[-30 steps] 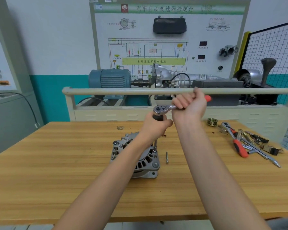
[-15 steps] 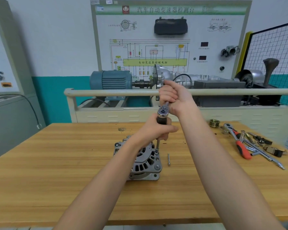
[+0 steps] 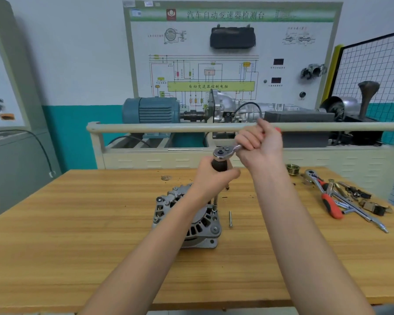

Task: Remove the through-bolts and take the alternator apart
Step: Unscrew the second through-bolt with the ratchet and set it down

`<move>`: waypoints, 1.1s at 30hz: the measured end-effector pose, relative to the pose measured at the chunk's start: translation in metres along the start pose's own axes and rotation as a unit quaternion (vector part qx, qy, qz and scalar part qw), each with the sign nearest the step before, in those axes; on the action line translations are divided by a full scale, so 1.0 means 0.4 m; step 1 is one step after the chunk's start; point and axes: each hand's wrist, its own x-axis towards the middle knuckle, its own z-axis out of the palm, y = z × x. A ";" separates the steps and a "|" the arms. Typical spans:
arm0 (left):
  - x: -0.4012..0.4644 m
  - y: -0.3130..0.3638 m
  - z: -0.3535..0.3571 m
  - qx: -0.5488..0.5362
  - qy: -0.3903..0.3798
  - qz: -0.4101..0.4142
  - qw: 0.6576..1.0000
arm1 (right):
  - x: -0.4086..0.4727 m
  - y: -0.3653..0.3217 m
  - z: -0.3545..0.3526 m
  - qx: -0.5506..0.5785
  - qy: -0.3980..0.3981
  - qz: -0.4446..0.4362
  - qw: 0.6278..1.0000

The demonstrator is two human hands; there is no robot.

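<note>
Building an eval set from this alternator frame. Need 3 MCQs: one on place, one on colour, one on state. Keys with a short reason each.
1. Where does the loose bolt lie?
A. on the table just right of the alternator
B. among the tools at far right
C. in the left hand

2. What colour is the grip of the spare ratchet on the table?
A. blue
B. red
C. yellow

3. What is the right hand doing?
A. resting flat on the table
B. hanging idle
C. gripping the ratchet handle

Key: 1 A, it lies alone beside the housing; 2 B, the grip is red; 3 C, the fingers curl round the handle above the extension.
</note>
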 end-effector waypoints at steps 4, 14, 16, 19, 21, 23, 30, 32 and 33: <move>0.004 0.010 -0.033 0.008 -0.171 -0.017 0.985 | 0.071 -0.011 0.025 -0.022 -0.018 0.194 0.981; 0.018 -0.001 0.030 -0.030 0.132 -0.070 0.988 | -0.063 0.056 -0.005 -0.002 0.017 -0.205 0.979; 0.022 -0.008 0.041 -0.039 0.179 -0.076 0.980 | -0.089 0.070 -0.022 -0.006 -0.003 -0.239 0.971; 0.024 -0.012 0.048 -0.034 0.184 -0.081 0.979 | -0.074 0.049 -0.023 -0.010 -0.012 -0.215 0.976; 0.019 -0.012 0.042 -0.018 0.143 -0.054 0.988 | -0.032 0.019 -0.016 0.009 -0.011 -0.125 0.992; 0.012 -0.006 0.026 -0.013 0.056 -0.025 0.998 | 0.013 -0.003 -0.011 0.056 -0.018 0.016 0.998; 0.026 0.022 -0.039 -0.015 -0.167 -0.076 0.983 | 0.061 0.009 0.010 0.070 -0.016 0.071 0.995; 0.022 0.021 -0.028 -0.018 -0.122 -0.092 0.988 | 0.033 0.022 0.004 0.070 0.006 -0.017 0.997; 0.020 0.020 -0.019 -0.019 -0.085 -0.097 0.992 | 0.014 0.028 -0.001 0.063 0.009 -0.067 0.996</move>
